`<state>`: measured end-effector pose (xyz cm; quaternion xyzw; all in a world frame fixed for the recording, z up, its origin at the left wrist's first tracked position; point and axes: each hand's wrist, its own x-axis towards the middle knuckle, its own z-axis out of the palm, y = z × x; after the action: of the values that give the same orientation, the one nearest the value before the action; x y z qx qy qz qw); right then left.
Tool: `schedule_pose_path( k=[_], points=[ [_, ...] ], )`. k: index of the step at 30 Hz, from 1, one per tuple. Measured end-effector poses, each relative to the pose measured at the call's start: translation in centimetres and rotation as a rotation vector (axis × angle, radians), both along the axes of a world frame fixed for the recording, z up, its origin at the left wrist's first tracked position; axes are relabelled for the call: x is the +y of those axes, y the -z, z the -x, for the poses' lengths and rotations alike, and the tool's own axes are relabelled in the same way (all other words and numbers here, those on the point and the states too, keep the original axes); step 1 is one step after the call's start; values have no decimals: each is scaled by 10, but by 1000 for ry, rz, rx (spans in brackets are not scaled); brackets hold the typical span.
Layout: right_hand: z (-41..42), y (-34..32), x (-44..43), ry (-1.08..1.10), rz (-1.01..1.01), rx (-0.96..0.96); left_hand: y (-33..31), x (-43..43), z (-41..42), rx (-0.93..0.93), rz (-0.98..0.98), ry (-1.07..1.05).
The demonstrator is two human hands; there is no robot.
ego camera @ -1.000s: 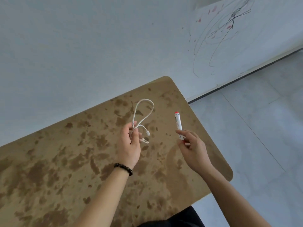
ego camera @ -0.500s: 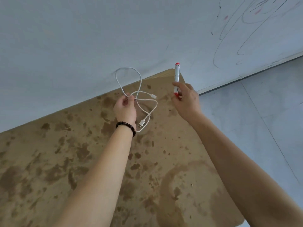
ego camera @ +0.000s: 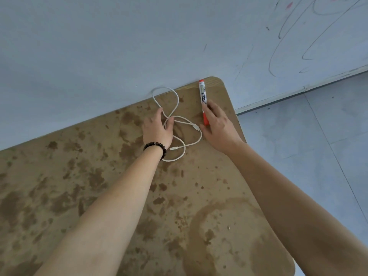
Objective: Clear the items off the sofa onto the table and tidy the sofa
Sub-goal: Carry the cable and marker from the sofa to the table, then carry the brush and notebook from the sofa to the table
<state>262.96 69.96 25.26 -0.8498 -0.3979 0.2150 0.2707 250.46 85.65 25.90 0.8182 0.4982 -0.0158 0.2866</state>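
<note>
A looped white charging cable [ego camera: 196, 127] lies on the stained brown table [ego camera: 95, 188] near its far right corner. My left hand [ego camera: 157, 130], with a dark bead bracelet on the wrist, pinches the cable where its loops cross. A red-capped whiteboard marker [ego camera: 202, 92] lies flat at the table's far corner, pointing toward the wall. My right hand [ego camera: 219, 128] rests on the marker's lower end, fingers pressing on it. The sofa is out of view.
The table's far edge stands against a pale wall [ego camera: 119, 46] with pen scribbles at the upper right. Grey tiled floor [ego camera: 310, 148] lies to the right of the table.
Both hands have reached forward and come down to the tabletop. The cable and the marker, held in the air before, now lie on the table near its far corner.
</note>
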Motion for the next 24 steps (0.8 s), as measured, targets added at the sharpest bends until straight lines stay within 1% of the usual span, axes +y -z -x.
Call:
schedule_pose_path(
  k=[3, 5, 8, 10, 12, 14, 16, 21, 24],
  points=[
    [1, -11, -1, -68, 68, 49, -7, -1, 6, 7, 123, 0],
    [4, -21, -5, -20, 81, 120, -17, -4, 16, -21, 183, -10],
    [20, -35, -24, 65, 27, 135, -40, -25, 45, -76, 103, 1],
    [40, -44, -44, 96, -32, 135, -57, -50, 76, -180, 65, -47],
    [67, -51, -64, 133, -58, 162, -69, -82, 113, -280, 97, -115],
    [98, -55, -85, 169, -46, 210, -81, -117, 156, -316, 163, -198],
    [136, -60, -108, 161, -34, 281, -96, -153, 204, -337, 185, -301],
    [227, -95, -159, 34, -19, 464, -154, -231, 308, -377, 190, -625],
    [266, -124, -165, -66, -53, 491, -185, -253, 354, -395, 99, -735]
  ],
)
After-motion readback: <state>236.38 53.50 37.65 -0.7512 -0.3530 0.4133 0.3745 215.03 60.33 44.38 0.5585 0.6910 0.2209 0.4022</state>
